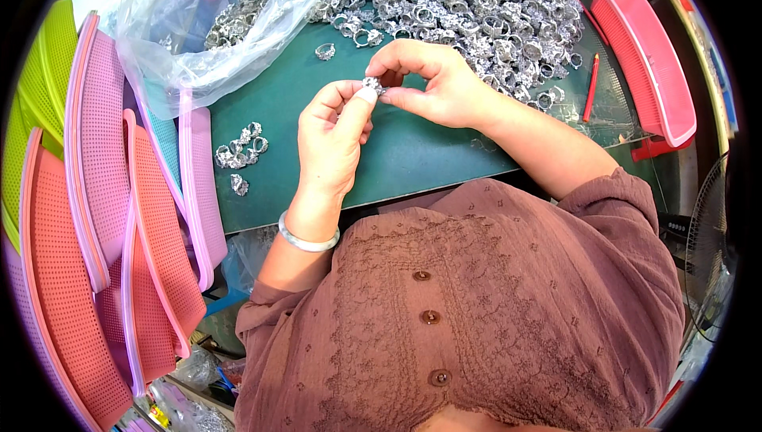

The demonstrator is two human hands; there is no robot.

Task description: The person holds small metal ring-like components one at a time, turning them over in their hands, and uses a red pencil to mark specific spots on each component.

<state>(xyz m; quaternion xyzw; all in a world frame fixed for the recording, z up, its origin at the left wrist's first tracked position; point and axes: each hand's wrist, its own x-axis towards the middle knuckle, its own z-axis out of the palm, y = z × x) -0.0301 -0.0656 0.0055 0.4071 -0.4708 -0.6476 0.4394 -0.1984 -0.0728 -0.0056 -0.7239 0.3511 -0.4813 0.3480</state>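
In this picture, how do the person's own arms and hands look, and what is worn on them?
Both hands are bare, no gloves. The left hand has a pale smooth bangle at its wrist. The right hand wears nothing visible. Short brownish-mauve sleeves of crinkled, embroidered cloth end near the elbows.

We see a dark green mat (413, 154), silver rings (476, 3), pink and orange mesh trays (103, 162), a lime-green tray (36, 90), our embroidered mauve blouse (492, 305)

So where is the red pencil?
In the head view, the red pencil lies on the person's right side, between the big pile of silver rings and the red basket.
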